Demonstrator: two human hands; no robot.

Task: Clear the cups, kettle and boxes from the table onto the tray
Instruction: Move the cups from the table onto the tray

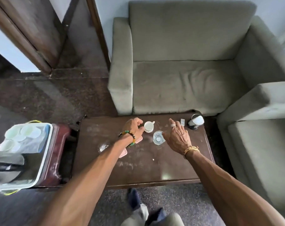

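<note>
Your left hand [134, 127], fingers half-curled, touches the white cup [149, 126] at the table's [146, 168] twelve o'clock without gripping; your right hand [176, 136] hangs spread, empty. Likely light, brittle china: grasp its body.

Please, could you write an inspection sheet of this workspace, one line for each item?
Surface: dark wooden table, dusty smears.
Job's things: white cup, clear glass, second glass further left, kettle at far right corner, small white box; tray on red stool, holding white cups.
Clutter: pink flat item under left forearm.
Hands: left hand at white cup, grip unclear; right hand open at clear glass.
Cables: yellow-green cord by tray.
Surroundings: grey armchairs, dark floor.
</note>
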